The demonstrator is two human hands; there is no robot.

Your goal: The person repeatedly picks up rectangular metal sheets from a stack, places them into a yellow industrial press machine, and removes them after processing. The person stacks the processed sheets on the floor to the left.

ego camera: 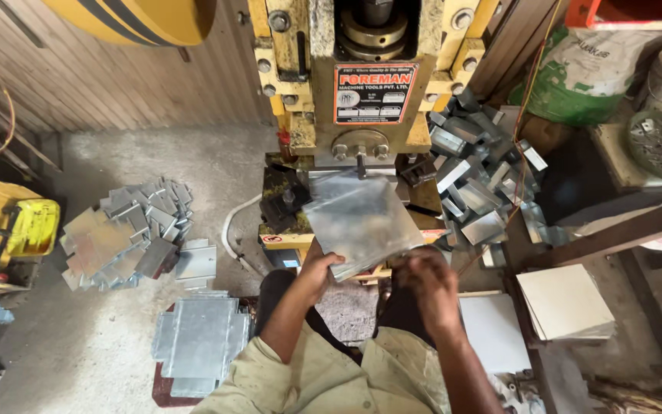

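A flat, shiny square metal sheet (358,218) is held tilted in front of the yellow press machine (362,77), just below its ram and over the dark die bed (285,203). My left hand (317,268) grips the sheet's near left edge. My right hand (427,280) is blurred at the sheet's near right corner and seems to hold that edge. Both forearms reach up from my beige sleeves.
A heap of bent metal pieces (476,176) lies right of the press. Flat cut blanks (124,234) are piled on the floor at left, with notched blanks (201,341) stacked nearer me. Square sheets (565,303) rest on a stand at right. A yellow container (32,226) sits far left.
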